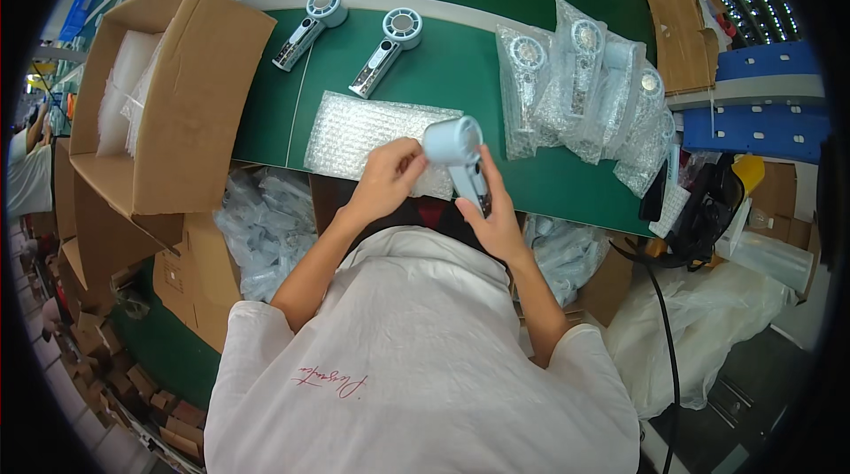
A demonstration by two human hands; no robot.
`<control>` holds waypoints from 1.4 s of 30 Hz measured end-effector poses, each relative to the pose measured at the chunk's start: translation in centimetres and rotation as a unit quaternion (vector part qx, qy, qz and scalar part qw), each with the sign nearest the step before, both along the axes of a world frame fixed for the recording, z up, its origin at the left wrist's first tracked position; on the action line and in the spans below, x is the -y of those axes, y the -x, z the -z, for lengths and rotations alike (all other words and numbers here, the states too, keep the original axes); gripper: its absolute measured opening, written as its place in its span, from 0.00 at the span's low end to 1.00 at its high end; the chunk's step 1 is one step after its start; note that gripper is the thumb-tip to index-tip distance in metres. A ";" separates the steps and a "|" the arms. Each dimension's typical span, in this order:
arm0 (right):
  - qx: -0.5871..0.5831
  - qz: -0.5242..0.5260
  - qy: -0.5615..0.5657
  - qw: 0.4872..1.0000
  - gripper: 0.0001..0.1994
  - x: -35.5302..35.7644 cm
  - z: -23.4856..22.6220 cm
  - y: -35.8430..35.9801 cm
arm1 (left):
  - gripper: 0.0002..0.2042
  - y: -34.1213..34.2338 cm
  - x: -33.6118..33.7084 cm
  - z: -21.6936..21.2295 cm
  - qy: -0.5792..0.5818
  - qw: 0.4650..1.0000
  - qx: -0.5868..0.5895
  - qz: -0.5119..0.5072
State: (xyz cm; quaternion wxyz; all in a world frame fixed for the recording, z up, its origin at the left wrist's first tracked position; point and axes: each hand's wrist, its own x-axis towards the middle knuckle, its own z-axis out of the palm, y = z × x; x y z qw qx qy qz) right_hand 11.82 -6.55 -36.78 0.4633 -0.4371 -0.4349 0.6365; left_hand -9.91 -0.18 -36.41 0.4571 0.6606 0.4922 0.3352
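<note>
A light blue handheld fan [453, 141] is in my right hand [498, 222], which grips its handle between thumb and fingers. The fan's round head points up and to the left. My left hand [387, 178] is closed in a pinch against the left side of the fan head; what its fingertips hold, if anything, is hidden. Beneath the hands, a flat bubble wrap bag [347, 131] lies on the green table [443, 80], partly covered by the left hand and the fan.
Two more fans [401, 27] lie beyond the bag. At right, several fans in bubble bags [575, 89] are piled together. An open cardboard box [199, 102] with white foam sheets stands at left. Plastic-wrapped items [270, 222] sit below the table edge; a black cable [666, 323] hangs at right.
</note>
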 end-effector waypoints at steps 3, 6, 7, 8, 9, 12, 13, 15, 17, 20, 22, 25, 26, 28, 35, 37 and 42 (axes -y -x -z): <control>0.272 0.043 -0.210 0.938 0.34 0.5 2.2 0.4 | 0.03 0.5 -0.5 0.2 0.150 0.957 0.224 -0.107; 0.327 0.026 -0.255 0.910 0.29 -0.2 1.2 0.2 | 0.03 0.0 -0.4 -0.1 0.106 0.963 0.209 -0.135; 0.355 0.018 -0.276 0.893 0.27 -0.5 0.8 -0.1 | 0.03 -0.3 -0.4 -0.3 0.084 0.964 0.203 -0.147; 0.384 0.011 -0.296 0.875 0.25 -0.8 0.2 -0.2 | 0.03 -0.8 -0.4 -0.5 0.063 0.966 0.196 -0.159; 0.388 0.017 -0.295 0.873 0.25 -1.1 -0.9 -0.1 | 0.03 -1.5 -0.2 -1.0 0.063 0.966 0.199 -0.152; 0.458 -0.018 -0.299 0.837 0.19 -2.8 -5.4 1.0 | 0.03 -4.6 0.1 -3.2 -0.197 0.977 0.027 -0.078; 0.483 -0.028 -0.300 0.822 0.17 -3.4 -6.9 0.8 | 0.03 -5.3 -0.1 -4.0 -0.282 0.958 -0.028 -0.051; 0.454 0.009 -0.155 0.877 0.18 -5.0 -9.4 -0.1 | 0.04 -5.3 -0.7 -6.0 -0.303 0.951 -0.029 -0.062; 0.280 0.078 -0.039 0.956 0.19 -6.7 -10.5 -3.0 | 0.05 -4.8 -1.2 -7.9 -0.332 0.939 -0.027 -0.085; -0.032 0.149 0.097 0.984 0.20 -6.5 -11.9 -2.5 | 0.04 -6.9 -1.6 -8.1 -0.336 0.941 -0.029 -0.029; -0.267 0.166 0.141 0.939 0.20 -6.0 -12.7 -0.6 | 0.04 -9.3 -4.3 -10.0 -0.379 0.925 -0.028 -0.001; -0.350 0.123 -0.025 0.928 0.19 -5.8 -14.1 -1.7 | 0.03 -10.8 -10.7 -15.3 -0.372 0.922 0.100 0.039; -0.350 0.123 -0.026 0.928 0.19 -5.8 -14.2 -2.3 | 0.04 -10.5 -12.8 -16.6 -0.406 0.912 0.056 0.023; 0.035 0.251 -0.143 0.957 0.19 -5.8 -14.1 -4.0 | 0.07 -10.5 -15.4 -18.2 -0.267 0.959 0.081 0.056; 0.362 0.355 -0.094 0.857 0.27 -3.6 0.6 -5.3 | 0.04 -13.0 -16.5 -15.6 -0.187 0.945 0.243 0.114; 0.369 0.362 -0.096 0.851 0.26 -4.3 1.2 -4.5 | 0.05 -13.5 -17.6 -14.4 -0.240 0.952 0.171 0.087; 0.365 0.340 -0.022 0.866 0.22 -5.8 1.2 -4.3 | 0.08 -14.2 -16.9 -13.3 -0.376 0.877 -0.108 0.280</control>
